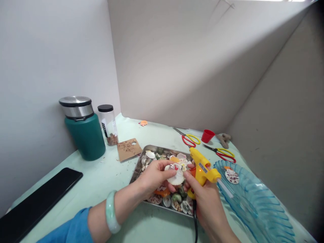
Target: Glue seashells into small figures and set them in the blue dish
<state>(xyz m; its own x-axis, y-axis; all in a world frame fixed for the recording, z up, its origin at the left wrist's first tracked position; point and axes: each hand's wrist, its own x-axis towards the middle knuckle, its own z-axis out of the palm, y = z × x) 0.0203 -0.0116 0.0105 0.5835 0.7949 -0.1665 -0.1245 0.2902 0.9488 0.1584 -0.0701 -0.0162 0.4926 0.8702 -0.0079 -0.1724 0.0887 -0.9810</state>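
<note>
My left hand [152, 177] is closed on a white scallop shell [176, 175], held just above a metal tray [138, 165] filled with several coloured shells. A pale green bangle [111, 212] circles that wrist. My right hand [202, 199] grips a yellow glue gun [202, 167] by its handle, with one finger reaching out to touch the shell's edge. The gun's nozzle points up and away toward the back left. Its black cord [195, 222] hangs down toward me.
A blue ribbed glass dish [255, 202] with a patterned shell lies at right. Two red-and-yellow scissors [189, 139], a red cup [207, 135], a green flask [84, 130], a clear jar [108, 124], a cardboard piece [128, 149] and a black slab [37, 200] surround the tray.
</note>
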